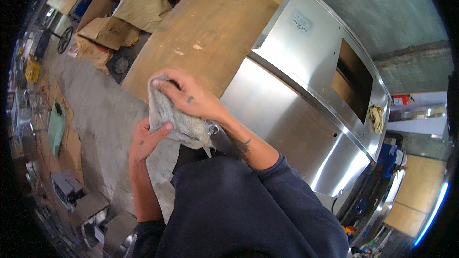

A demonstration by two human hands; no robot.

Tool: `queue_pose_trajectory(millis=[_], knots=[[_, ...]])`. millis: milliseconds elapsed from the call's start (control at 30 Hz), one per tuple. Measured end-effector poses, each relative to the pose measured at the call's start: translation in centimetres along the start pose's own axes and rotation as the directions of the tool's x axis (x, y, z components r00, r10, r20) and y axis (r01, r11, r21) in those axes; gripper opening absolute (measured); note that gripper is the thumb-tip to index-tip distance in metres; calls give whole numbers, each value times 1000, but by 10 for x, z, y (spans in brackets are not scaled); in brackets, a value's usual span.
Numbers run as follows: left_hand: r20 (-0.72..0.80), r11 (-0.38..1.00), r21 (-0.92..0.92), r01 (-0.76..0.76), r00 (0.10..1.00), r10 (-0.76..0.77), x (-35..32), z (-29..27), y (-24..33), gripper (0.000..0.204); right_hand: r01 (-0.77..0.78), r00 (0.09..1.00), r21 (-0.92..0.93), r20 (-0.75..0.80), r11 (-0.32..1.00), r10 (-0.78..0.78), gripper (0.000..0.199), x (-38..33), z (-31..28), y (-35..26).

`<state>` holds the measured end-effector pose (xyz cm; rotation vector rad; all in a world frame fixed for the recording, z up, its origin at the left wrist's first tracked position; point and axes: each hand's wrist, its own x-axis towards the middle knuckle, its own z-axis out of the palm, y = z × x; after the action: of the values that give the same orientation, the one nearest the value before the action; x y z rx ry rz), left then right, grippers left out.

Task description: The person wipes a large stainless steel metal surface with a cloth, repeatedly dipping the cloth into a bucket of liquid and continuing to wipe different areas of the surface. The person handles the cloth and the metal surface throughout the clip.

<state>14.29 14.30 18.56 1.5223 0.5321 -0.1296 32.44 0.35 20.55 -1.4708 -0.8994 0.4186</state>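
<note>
The cloth (184, 124), grey and fuzzy, is up in both hands, in front of the torso by the near edge of the desk (205, 24). The right hand (186, 94) has its grip clamped on the cloth's upper part, thumb over the fold; the left hand (145, 139) has its grip closed on the lower left part, thumb on top, the other fingers mostly hidden behind. A shiny metal piece (213, 129) shows just beside the cloth's right end; I cannot tell what it belongs to.

As for progress, the cloth is picked up and bunched, but neither spread flat nor set down, so I judge the handling to be midway. The lower panel (277, 110) and upper panel (315, 43) lie toward the desk's right side, with neither hand on them. The upper one has its opening cut and a pale label on it. The lower one shows dull and bright patches, perhaps only reflections, so how much is left there cannot be told. A yellowish rag (376, 118) lies at the upper panel's right edge
</note>
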Motion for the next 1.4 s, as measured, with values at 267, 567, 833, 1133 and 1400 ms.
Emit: queue_pose_trajectory(millis=[267, 567, 833, 1133, 1400], knots=[[70, 769, -600, -219, 944, 323, 117, -20, 4, 52, -410, 863, 143, -258, 901, 434, 32, 53, -29, 12], [213, 764, -644, -34, 951, 222, 236, 31, 39, 43, -684, 493, -279, -858, 674, 146, 36, 21, -114, 21], [376, 858, 10, -514, 797, 473, 325, 163, -6, 34, -853, 342, -408, -908, 325, -241, 42, -60, -213, 59], [366, 836, -27, -548, 773, 519, 304, 181, -3, 18, -862, 377, -435, -894, 262, -243, 45, -55, -209, 61], [356, 838, 10, -545, 785, 507, 312, 185, -8, 20, -854, 423, -470, -877, 222, -230, 45, -49, -206, 58]])
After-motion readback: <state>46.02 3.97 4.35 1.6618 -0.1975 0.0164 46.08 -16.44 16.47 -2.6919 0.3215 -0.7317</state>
